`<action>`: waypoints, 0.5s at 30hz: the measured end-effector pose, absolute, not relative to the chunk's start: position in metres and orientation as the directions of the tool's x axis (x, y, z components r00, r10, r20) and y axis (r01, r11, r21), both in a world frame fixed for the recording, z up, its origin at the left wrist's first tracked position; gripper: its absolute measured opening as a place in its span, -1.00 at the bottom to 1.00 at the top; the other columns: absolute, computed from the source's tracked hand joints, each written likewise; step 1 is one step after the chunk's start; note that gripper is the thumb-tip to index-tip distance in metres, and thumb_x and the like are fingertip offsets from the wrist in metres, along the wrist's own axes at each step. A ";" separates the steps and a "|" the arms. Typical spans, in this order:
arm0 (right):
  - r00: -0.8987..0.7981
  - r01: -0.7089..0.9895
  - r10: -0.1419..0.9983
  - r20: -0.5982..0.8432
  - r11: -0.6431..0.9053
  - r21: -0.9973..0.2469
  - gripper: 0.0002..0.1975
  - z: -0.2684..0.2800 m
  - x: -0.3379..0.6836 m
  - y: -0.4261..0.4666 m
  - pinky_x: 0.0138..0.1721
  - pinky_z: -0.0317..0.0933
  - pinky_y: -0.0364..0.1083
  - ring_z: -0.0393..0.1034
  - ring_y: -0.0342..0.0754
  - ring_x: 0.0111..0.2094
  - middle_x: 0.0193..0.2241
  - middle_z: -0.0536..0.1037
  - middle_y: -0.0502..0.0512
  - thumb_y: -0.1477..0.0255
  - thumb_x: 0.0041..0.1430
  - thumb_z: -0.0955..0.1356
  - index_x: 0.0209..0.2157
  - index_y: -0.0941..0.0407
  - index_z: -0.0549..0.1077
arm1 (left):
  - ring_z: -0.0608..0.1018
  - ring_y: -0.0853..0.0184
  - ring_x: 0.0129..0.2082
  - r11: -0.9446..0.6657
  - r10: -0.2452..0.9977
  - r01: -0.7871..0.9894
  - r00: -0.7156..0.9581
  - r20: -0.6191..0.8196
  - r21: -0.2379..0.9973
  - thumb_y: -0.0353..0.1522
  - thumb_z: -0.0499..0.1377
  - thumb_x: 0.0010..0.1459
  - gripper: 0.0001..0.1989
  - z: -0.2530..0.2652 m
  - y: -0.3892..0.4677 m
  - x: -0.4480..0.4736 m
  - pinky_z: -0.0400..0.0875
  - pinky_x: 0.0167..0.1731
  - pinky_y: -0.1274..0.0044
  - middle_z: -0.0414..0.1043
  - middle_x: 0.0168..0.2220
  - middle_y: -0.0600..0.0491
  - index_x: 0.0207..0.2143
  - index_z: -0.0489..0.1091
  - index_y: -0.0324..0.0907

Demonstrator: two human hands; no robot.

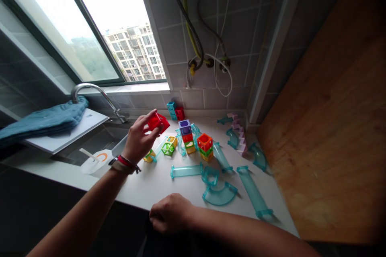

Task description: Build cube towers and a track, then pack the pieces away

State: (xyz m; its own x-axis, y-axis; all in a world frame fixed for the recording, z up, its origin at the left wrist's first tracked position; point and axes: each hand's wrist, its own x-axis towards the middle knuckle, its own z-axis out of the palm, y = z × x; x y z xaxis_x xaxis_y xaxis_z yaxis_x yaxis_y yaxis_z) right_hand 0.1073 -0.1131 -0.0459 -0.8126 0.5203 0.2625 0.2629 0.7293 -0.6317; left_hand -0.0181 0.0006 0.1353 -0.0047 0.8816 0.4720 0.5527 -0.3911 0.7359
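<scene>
My left hand (141, 134) is raised over the counter, its thumb and fingers closed on a red hollow cube block (159, 123). To the right of it stands a stack with a purple cube (185, 127) on top, a red one below and a green and yellow base. Beside that, an orange-red cube (204, 141) tops a second stack of green and yellow. Beyond my left wrist, green and yellow cubes (169, 148) lie on the counter. My right hand (171, 212) is curled into a fist at the counter's front edge, with nothing visible in it.
Translucent teal track pieces (253, 190) lie across the white counter (159, 184). Pink stepped pieces (239, 134) are near the wooden panel (325, 148). Blue and red cubes (171, 110) stand against the wall. At left are a sink, a faucet (99, 90) and a white container (98, 162).
</scene>
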 end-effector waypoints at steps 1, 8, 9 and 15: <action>-0.819 0.264 0.514 0.256 0.733 -0.627 -0.71 -0.045 0.107 -0.113 -0.31 0.39 -0.11 0.67 0.07 -0.26 -0.31 0.74 0.05 0.28 0.18 0.35 -0.13 0.01 0.64 | 0.64 0.12 -0.09 -0.424 0.847 0.644 0.033 0.531 0.637 -0.11 0.30 0.19 -0.34 0.139 0.023 -0.019 0.66 -0.20 0.33 0.43 0.08 -0.09 0.31 0.35 -0.06; -0.832 0.292 0.512 0.212 0.731 -0.617 -0.69 -0.040 0.105 -0.111 -0.37 0.39 -0.13 0.66 0.06 -0.32 -0.33 0.74 0.04 0.22 0.18 0.35 -0.12 0.00 0.63 | 0.60 0.18 -0.11 -0.376 0.884 0.911 0.297 0.361 0.171 -0.17 0.25 0.21 -0.45 0.139 0.164 -0.024 0.50 -0.02 0.39 0.53 0.00 -0.11 0.20 0.47 -0.20; -0.834 0.294 0.511 0.210 0.733 -0.613 -0.69 -0.040 0.105 -0.111 -0.39 0.39 -0.13 0.66 0.05 -0.34 -0.33 0.74 0.03 0.20 0.18 0.36 -0.13 0.00 0.63 | 0.60 0.19 -0.12 -0.371 0.893 0.916 0.308 0.327 0.150 -0.19 0.26 0.19 -0.48 0.135 0.179 -0.024 0.50 -0.04 0.41 0.54 -0.01 -0.10 0.17 0.50 -0.19; -0.852 0.286 0.479 0.212 0.765 -0.577 -0.76 -0.043 0.096 -0.106 -0.51 0.38 -0.17 0.62 0.00 -0.45 -0.41 0.72 0.00 0.18 0.16 0.38 -0.31 0.04 0.59 | 0.58 0.14 -0.06 -0.379 0.910 0.925 0.372 0.182 0.009 -0.31 0.24 0.13 -0.56 0.114 0.247 -0.021 0.43 0.00 0.42 0.55 0.04 -0.12 0.07 0.55 -0.17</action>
